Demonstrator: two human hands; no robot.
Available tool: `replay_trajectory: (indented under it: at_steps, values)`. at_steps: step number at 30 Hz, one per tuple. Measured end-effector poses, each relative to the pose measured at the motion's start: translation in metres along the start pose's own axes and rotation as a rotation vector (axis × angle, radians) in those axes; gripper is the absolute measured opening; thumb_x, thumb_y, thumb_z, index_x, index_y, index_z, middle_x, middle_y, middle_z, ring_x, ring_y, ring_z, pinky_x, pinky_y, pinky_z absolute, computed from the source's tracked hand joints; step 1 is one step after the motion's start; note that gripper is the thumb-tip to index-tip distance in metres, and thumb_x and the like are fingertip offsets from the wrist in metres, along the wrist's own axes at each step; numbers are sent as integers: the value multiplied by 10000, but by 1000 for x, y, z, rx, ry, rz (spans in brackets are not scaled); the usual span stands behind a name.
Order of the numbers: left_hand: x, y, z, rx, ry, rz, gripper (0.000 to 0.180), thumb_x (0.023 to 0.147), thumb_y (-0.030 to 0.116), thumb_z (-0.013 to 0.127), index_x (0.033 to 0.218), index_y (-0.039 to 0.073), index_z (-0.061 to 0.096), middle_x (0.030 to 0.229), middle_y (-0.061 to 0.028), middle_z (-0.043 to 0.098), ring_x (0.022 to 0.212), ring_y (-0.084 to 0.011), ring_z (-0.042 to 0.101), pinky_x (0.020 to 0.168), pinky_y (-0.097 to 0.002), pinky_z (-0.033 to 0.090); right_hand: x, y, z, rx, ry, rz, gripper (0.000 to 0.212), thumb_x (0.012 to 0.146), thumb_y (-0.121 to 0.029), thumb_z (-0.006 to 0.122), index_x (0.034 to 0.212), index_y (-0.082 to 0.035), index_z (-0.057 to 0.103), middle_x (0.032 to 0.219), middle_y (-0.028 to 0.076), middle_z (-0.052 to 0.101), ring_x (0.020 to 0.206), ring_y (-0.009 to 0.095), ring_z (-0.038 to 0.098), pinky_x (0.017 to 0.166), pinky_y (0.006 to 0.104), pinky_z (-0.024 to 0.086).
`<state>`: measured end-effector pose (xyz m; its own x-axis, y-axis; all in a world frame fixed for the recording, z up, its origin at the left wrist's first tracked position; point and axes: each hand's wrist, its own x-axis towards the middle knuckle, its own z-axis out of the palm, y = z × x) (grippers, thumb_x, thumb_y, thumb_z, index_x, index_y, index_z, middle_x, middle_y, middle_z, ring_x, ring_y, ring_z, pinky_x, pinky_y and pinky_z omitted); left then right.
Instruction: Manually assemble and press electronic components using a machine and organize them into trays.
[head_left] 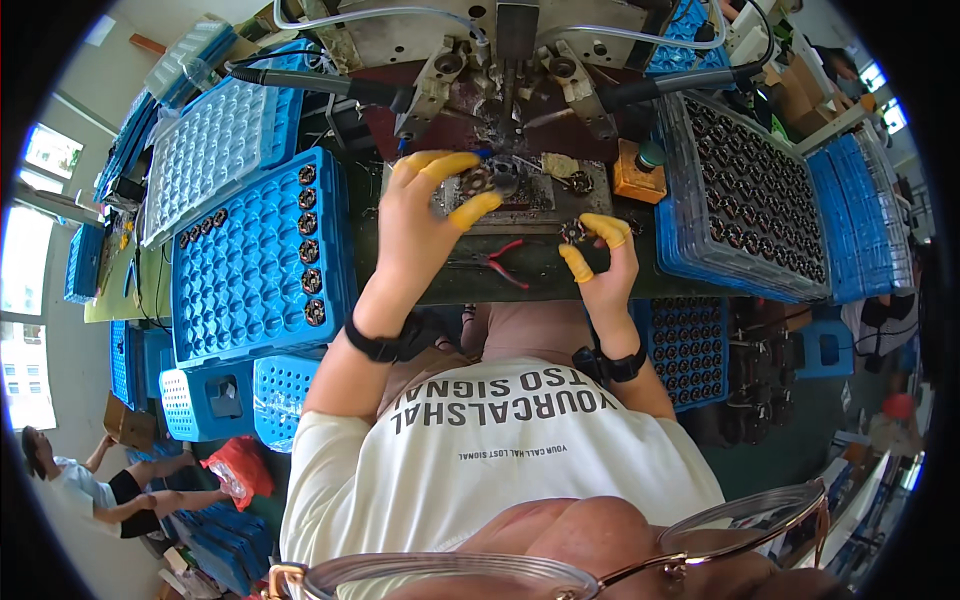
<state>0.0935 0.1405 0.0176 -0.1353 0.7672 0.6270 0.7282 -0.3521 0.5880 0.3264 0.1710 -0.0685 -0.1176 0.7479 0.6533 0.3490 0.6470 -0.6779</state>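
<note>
My left hand (418, 215), with yellow finger cots on its fingertips, is at the machine's work spot. Its thumb and fingers are closed round a small dark, toothed motor stator (477, 181). A dark round part (506, 176) of the fixture sits just right of it. To the right and nearer to me, my right hand (610, 262), also in yellow finger cots, pinches another small stator (573, 232) at its fingertips. One more stator (579, 182) lies on the metal plate beyond that hand. Red-handled pliers (507, 264) rest on the bench between my hands.
Two soldering-iron-like handles (370, 92) (680, 88) point inward from the machine's sides. A blue tray (262, 250), partly filled with stators, stands left. Stacked clear trays (745, 190) full of stators stand right, near an orange block (638, 178). Another person (110, 490) is at lower left.
</note>
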Motion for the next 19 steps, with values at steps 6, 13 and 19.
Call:
replay_trajectory:
  at_steps: [6, 13, 19]
  values:
    - [12, -16, 34, -69, -83, -64, 383, 707, 194, 833, 1017, 11, 702, 1006, -144, 661, 930, -325, 608, 844, -375, 494, -16, 9, -6, 22, -24, 23, 422, 699, -103, 842, 1063, -45, 637, 1054, 84, 638, 892, 208, 606, 726, 280, 477]
    - [16, -12, 35, -85, -179, -97, 376, 743, 186, 818, 1040, -4, 686, 1022, -167, 657, 936, -337, 638, 836, -367, 506, -16, 11, -1, 8, -55, -48, 433, 690, -108, 847, 1058, -32, 632, 1042, 116, 635, 938, 268, 621, 787, 329, 511]
    - [3, -20, 36, -36, -120, -33, 533, 766, 232, 806, 1217, 34, 603, 1044, -188, 654, 981, -372, 628, 841, -387, 507, -4, 13, -7, 66, 2, -34, 461, 742, -113, 822, 1135, -34, 595, 1054, 111, 637, 960, 281, 625, 862, 366, 517]
